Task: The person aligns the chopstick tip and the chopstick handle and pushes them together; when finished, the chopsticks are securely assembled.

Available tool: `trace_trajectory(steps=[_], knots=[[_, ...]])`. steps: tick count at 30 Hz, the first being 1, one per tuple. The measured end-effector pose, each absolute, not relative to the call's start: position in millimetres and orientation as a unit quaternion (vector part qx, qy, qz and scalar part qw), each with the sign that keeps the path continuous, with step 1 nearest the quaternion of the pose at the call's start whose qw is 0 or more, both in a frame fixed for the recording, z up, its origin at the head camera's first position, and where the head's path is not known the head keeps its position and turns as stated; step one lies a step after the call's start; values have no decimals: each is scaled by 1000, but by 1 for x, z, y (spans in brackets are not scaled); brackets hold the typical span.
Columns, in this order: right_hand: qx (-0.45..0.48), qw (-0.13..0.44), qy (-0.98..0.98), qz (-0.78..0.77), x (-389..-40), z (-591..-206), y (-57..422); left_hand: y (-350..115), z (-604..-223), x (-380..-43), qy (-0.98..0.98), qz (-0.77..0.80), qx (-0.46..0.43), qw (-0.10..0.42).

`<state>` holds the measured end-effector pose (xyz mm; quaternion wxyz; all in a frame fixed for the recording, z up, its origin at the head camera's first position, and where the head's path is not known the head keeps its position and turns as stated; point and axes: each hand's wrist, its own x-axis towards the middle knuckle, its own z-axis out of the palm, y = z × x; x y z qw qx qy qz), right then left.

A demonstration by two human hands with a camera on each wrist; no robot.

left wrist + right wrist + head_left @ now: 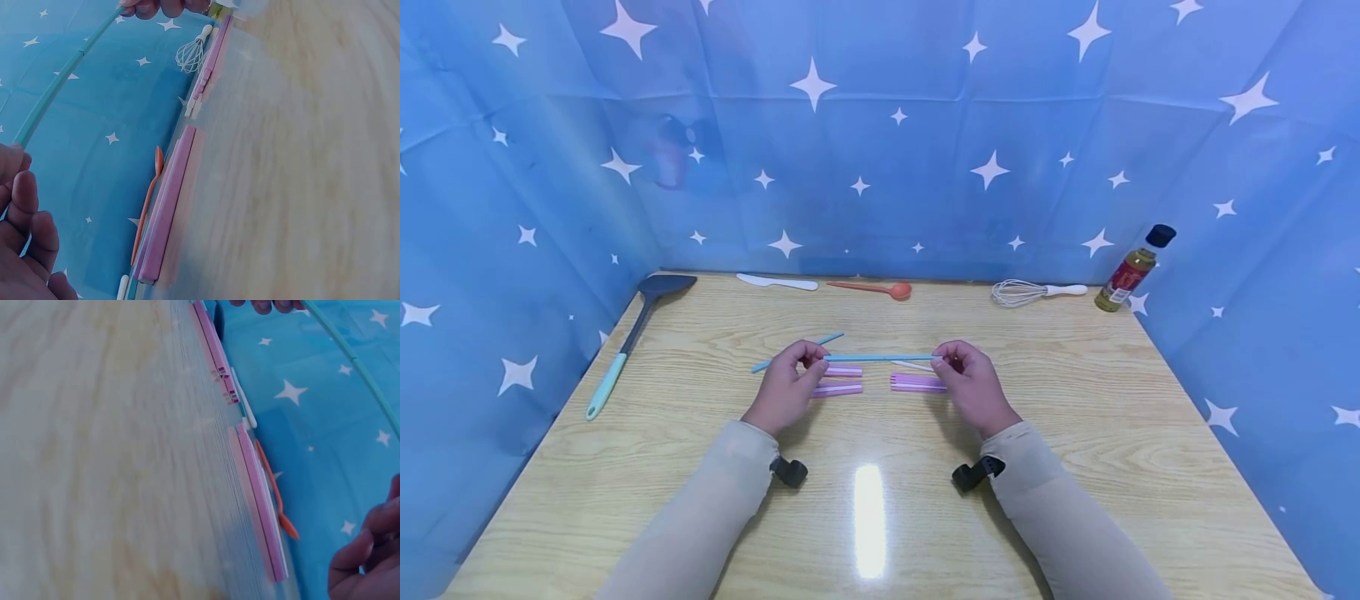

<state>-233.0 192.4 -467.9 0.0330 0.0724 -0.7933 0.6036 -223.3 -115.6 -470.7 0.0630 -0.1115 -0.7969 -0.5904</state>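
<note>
No text, brand or number could be read in any view. Only label spotted: a red wrap label [1127,276] with a white patch [1118,296], on a transparent, black-capped bottle [1108,302] of yellowish liquid; its print was too small and blurred.

1. Head view: is looking forward and down from behind left hand [788,379] and right hand [973,383].
2. Left wrist: is facing right hand from close beside left hand.
3. Right wrist: is facing left hand, equally close; both are sharing the blue stick [883,358] between hands.
</note>
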Motion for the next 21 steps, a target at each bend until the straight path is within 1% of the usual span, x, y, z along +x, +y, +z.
trace_trajectory(steps=[21], knots=[[66,42,-790,608,-228,-464,188,-115,-467,-220,-787,-603,-110,65]])
